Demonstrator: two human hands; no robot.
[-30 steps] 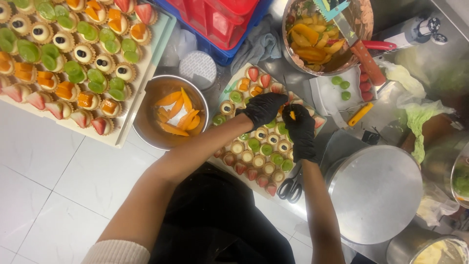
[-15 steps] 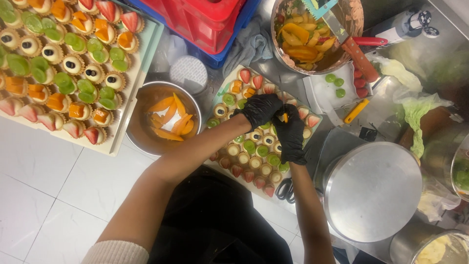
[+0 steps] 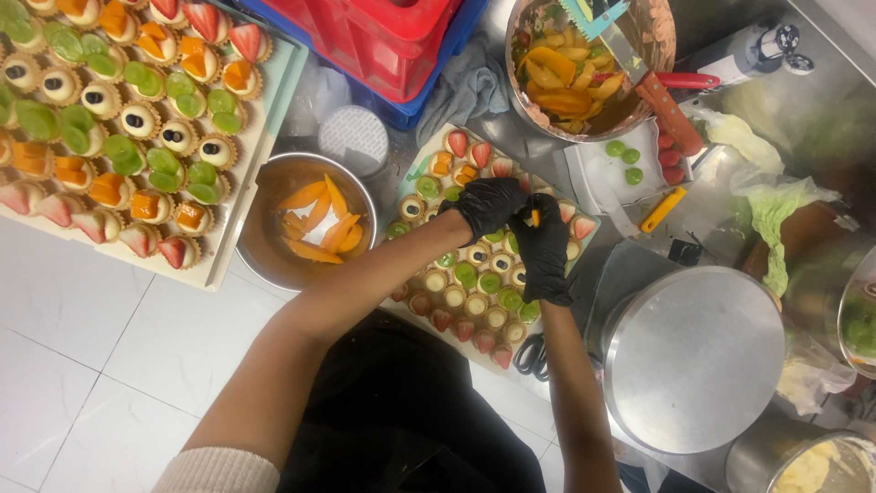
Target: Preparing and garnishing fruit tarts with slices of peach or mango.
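Note:
Both my hands wear black gloves and meet over a tray of small fruit tarts (image 3: pixel 474 301). My left hand (image 3: pixel 486 203) and my right hand (image 3: pixel 542 251) pinch a small orange fruit slice (image 3: pixel 535 218) between their fingertips, just above the tarts. The tarts carry strawberry, green grape and orange fruit tops. Left of the tray stands a metal bowl of orange fruit slices (image 3: pixel 308 224).
A large board of finished tarts (image 3: pixel 119 119) fills the upper left. A red crate (image 3: pixel 401 36) sits at the top, beside a bowl of mixed fruit (image 3: pixel 584 68) with a red-handled knife (image 3: pixel 671 105). A round steel lid (image 3: pixel 693 356) lies at right; scissors (image 3: pixel 531 356) lie below the tray.
The view has shifted slightly. My hands stay together over the tart tray, still working the orange slice between the fingertips.

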